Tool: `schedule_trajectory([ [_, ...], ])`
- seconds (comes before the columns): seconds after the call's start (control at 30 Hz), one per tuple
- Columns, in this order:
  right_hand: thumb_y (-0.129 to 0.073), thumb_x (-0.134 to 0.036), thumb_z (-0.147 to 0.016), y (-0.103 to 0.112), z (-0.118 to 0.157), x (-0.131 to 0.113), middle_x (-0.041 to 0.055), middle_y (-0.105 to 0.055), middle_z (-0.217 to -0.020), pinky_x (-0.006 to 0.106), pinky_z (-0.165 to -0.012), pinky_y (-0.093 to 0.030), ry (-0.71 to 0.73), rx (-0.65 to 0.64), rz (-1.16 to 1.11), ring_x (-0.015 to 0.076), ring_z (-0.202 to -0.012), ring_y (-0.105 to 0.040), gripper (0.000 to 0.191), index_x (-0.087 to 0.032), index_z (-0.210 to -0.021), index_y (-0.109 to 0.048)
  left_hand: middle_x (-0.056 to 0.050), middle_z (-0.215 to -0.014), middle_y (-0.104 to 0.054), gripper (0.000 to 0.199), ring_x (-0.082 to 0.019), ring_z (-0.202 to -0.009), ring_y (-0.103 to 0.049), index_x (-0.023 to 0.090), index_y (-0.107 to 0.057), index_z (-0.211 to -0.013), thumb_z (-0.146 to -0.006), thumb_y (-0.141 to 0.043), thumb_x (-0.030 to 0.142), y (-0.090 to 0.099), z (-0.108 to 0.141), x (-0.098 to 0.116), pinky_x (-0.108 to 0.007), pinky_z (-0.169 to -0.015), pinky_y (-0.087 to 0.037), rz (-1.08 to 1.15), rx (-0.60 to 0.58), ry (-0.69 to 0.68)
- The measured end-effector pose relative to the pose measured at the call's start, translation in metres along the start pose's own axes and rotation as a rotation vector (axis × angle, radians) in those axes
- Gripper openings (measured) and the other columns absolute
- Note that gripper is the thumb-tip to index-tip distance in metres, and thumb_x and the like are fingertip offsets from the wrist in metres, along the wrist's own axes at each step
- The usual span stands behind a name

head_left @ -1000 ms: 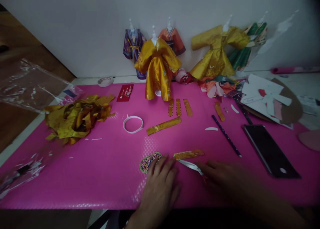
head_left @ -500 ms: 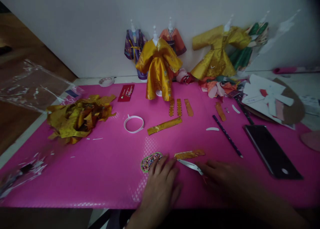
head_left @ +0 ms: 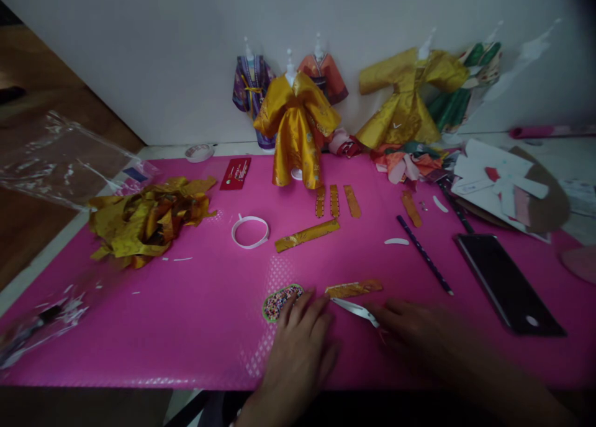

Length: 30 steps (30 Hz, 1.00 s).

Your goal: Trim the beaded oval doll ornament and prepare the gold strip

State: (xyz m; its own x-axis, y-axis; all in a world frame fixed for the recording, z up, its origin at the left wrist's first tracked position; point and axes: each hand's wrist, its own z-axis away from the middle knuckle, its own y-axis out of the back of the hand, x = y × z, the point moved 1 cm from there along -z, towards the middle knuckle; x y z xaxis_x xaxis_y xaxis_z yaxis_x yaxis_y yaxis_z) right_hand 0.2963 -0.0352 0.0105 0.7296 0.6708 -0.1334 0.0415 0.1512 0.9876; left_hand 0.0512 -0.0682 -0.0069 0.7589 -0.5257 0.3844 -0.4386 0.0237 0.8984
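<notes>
My left hand [head_left: 300, 340] lies palm down on the table with its fingers stretched out and a little apart. Its fingertips cover the right end of a small oval patch of multicoloured beads [head_left: 282, 301] with a green rim. My right hand [head_left: 410, 328] is closed at the handle end of small scissors [head_left: 356, 308], partly hidden by the fingers. The pale blades point left, their tip just below a gold fabric strip [head_left: 354, 288] with a light line along its upper edge. Above lies a longer gold strip [head_left: 307, 234].
Dressed doll forms, including a gold-robed one [head_left: 298, 129], stand along the wall. Gold scraps [head_left: 149, 222] are heaped at left. A white hoop [head_left: 250, 232], a dark pencil [head_left: 424, 254], a black phone [head_left: 507, 284] and white paper pieces [head_left: 493, 179] lie on the pink cover.
</notes>
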Motion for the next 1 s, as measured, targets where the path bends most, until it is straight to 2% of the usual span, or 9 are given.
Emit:
schedule_trajectory([
  [0.27,-0.059,-0.010,-0.082,0.009,-0.003,-0.003,-0.0030,-0.070,-0.078,0.035,-0.048,-0.012,-0.001,0.002,0.061,0.0167,-0.054,-0.066,0.038,-0.026,-0.116,-0.064,-0.015,-0.134,-0.066,0.037,-0.041,-0.131,-0.053,0.015,-0.057,-0.122,-0.087,-0.069,0.015,-0.001,0.000,-0.001,-0.071,-0.100,-0.049,0.004,0.007,-0.012],
  [0.43,-0.057,-0.014,-0.085,0.011,-0.001,-0.002,-0.0021,-0.069,-0.079,0.033,-0.048,-0.018,-0.025,-0.018,0.044,0.0156,-0.057,-0.066,0.034,-0.026,-0.117,-0.061,-0.014,-0.135,-0.065,0.039,-0.041,-0.132,-0.052,0.015,-0.057,-0.123,-0.087,-0.070,0.014,-0.001,0.002,0.001,-0.069,-0.102,-0.049,0.001,-0.002,-0.005],
  [0.57,-0.053,-0.017,-0.089,0.010,0.011,0.000,-0.0010,-0.068,-0.084,0.031,-0.050,-0.025,-0.012,-0.019,0.004,0.0160,-0.062,-0.067,0.032,-0.025,-0.120,-0.057,-0.014,-0.134,-0.066,0.040,-0.041,-0.131,-0.053,0.015,-0.057,-0.123,-0.086,-0.071,0.014,0.001,0.002,0.001,-0.070,-0.101,-0.049,0.005,0.009,-0.003],
  [0.77,-0.052,-0.013,-0.088,0.010,0.025,-0.008,-0.0016,-0.069,-0.082,0.032,-0.050,-0.029,-0.079,-0.088,-0.146,0.0162,-0.061,-0.068,0.033,-0.027,-0.117,-0.060,-0.014,-0.132,-0.066,0.032,-0.040,-0.129,-0.053,0.018,-0.058,-0.117,-0.087,-0.068,0.013,0.004,0.002,0.001,-0.071,-0.097,-0.052,0.015,0.025,-0.019],
  [0.87,-0.051,-0.015,-0.089,0.005,0.028,-0.013,-0.0018,-0.069,-0.081,0.033,-0.049,-0.029,-0.111,-0.103,-0.185,0.0177,-0.062,-0.069,0.035,-0.029,-0.119,-0.060,-0.013,-0.130,-0.066,0.026,-0.038,-0.129,-0.053,0.020,-0.058,-0.115,-0.091,-0.062,0.012,0.005,0.005,0.001,-0.069,-0.097,-0.053,0.049,0.063,-0.026],
  [1.0,-0.050,-0.015,-0.089,-0.003,0.031,-0.016,-0.0011,-0.070,-0.082,0.033,-0.049,-0.032,-0.137,-0.070,-0.195,0.0186,-0.063,-0.070,0.038,-0.029,-0.123,-0.059,-0.014,-0.129,-0.065,0.020,-0.034,-0.129,-0.052,0.020,-0.057,-0.112,-0.095,-0.055,0.011,0.010,0.011,-0.004,-0.062,-0.100,-0.053,0.093,0.172,-0.031],
])
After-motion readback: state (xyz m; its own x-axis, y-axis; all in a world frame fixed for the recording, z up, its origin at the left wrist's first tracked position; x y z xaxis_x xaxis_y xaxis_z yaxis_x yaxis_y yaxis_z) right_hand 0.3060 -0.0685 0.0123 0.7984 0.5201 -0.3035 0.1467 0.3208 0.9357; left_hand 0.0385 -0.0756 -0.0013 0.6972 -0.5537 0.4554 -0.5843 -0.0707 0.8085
